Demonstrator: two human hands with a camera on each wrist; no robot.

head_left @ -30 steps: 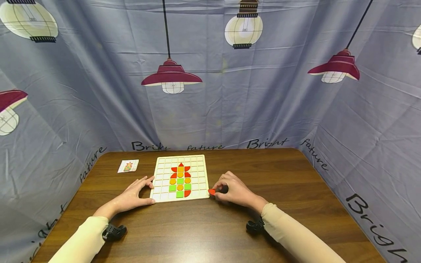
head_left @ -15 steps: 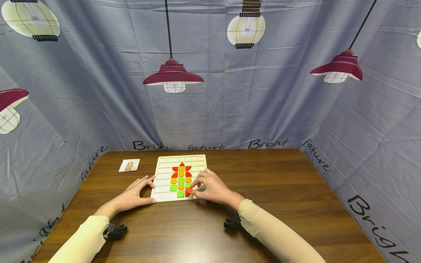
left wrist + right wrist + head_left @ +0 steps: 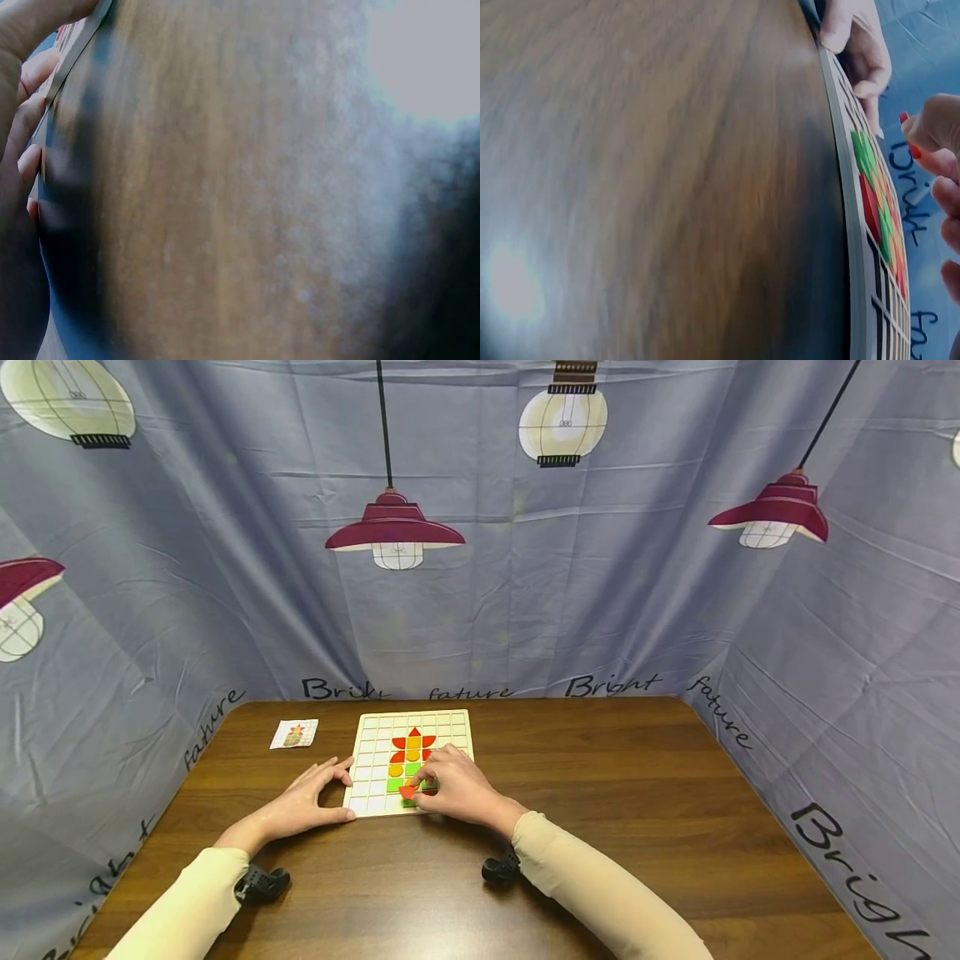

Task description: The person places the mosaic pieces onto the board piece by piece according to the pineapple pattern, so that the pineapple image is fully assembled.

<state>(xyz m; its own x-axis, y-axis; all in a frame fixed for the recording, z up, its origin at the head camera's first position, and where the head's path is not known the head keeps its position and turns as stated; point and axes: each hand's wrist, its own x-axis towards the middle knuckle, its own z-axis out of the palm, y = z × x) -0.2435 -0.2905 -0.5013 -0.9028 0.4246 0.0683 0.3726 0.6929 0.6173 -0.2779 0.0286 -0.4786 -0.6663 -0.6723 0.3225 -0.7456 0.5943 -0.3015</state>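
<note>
A cream gridded board (image 3: 367,735) lies on the table, bearing a pineapple-like pattern of red, orange and green tiles. My left hand (image 3: 303,802) rests at its left edge, the thumb near the front corner and the fingers loosely spread farther up. Between thumb and index finger, my right hand (image 3: 461,789) pinches a small red tile (image 3: 407,792), held above the lower rows. That hand hides the pattern's lower right part in the head view. From the right wrist, the red tile (image 3: 910,136) shows raised off the board, beside green tiles (image 3: 864,154) and a red one (image 3: 869,208) at the near edge.
A small picture card (image 3: 294,734) with a similar pattern lies on the wooden table (image 3: 600,760), behind and left of the board. A patterned blue-grey curtain (image 3: 465,610) hangs around the table's back and sides. Each wrist carries a black camera.
My right hand has carried the red tile leftward from beside the board's right edge to over the pattern's lower part. My left hand has stayed at the board's left edge.
</note>
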